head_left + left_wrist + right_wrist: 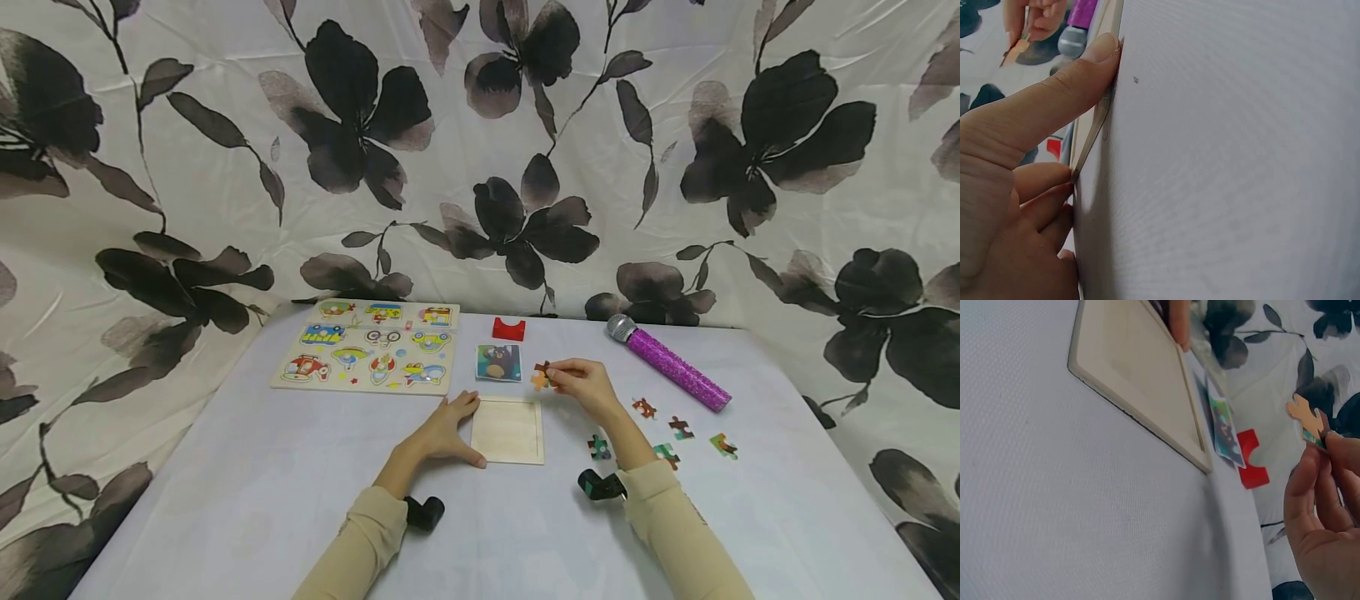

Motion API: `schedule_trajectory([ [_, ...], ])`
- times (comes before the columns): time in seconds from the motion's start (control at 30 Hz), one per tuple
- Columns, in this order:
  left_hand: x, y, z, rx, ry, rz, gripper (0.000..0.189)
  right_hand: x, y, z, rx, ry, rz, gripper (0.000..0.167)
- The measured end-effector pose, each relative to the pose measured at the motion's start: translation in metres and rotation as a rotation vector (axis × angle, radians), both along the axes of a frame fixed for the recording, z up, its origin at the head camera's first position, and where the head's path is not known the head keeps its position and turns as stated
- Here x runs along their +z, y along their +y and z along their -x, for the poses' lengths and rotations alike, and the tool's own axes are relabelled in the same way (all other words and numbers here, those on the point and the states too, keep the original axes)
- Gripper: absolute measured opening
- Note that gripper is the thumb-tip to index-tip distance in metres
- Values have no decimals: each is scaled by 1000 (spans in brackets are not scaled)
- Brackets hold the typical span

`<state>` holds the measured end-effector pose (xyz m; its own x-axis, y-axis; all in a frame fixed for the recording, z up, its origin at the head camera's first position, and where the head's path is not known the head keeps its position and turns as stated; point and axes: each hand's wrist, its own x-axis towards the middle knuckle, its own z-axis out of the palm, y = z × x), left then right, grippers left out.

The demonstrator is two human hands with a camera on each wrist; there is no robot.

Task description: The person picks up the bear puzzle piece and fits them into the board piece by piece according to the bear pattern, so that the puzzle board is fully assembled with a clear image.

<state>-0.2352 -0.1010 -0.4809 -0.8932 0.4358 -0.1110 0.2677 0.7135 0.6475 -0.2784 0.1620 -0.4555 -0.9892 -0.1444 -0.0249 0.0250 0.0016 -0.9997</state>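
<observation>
A pale wooden puzzle frame (pixel 507 430) lies flat in front of me, its recess bare. My left hand (pixel 447 427) spreads along the frame's left side, thumb touching near the front corner and fingers touching near the back. The left wrist view shows the thumb (pixel 1060 94) against the frame's edge. Just beyond the frame's right back corner, my right hand (pixel 588 385) pinches an orange and brown jigsaw piece (pixel 540 379) between thumb and fingers, off the table. In the right wrist view that jigsaw piece (pixel 1305 415) shows its knobs; the fingertips cover part of it.
Several loose jigsaw pieces (pixel 681 427) lie to the right. A picture card with a bear (pixel 498 363) and a red notched piece (pixel 508 329) lie behind the frame. A vehicle puzzle board (pixel 367 348) is back left, a glittery purple microphone (pixel 671 364) back right.
</observation>
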Motion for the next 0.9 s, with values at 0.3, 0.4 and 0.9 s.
schedule_trajectory([
  [0.3, 0, -1, 0, -9, 1, 0, 105, -3, -2, 0, 62, -7, 61, 48],
  [0.4, 1, 0, 0, -3, -6, 2, 105, -3, -3, -1, 79, 4, 65, 44],
  [0.9, 0, 0, 0, -20, 6, 1, 105, 1, -11, -12, 124, 61, -48, 31],
])
